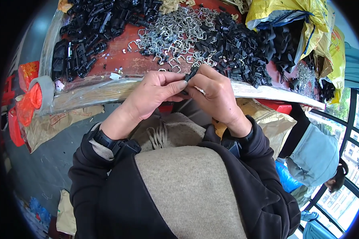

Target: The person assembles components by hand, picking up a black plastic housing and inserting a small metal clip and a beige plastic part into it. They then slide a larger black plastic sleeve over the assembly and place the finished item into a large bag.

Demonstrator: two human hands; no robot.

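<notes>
My left hand (153,91) and my right hand (216,91) meet above the near edge of the red table (127,57). Both pinch a small dark plastic part (191,74) between thumbs and fingertips; its lower end is partly covered by my fingers. Just past my hands lies a heap of bent silver metal clips (163,38). To its right spreads a pile of small black plastic pieces (239,49). Larger black plastic parts (83,51) are heaped at the far left of the table.
A wooden strip wrapped in clear film (95,95) edges the table. A grey tube end (46,95) with an orange bag (29,104) stands at the left corner. Yellow sacks (321,40) rise at the right. Another person in a light grey-green top (315,153) is at the right.
</notes>
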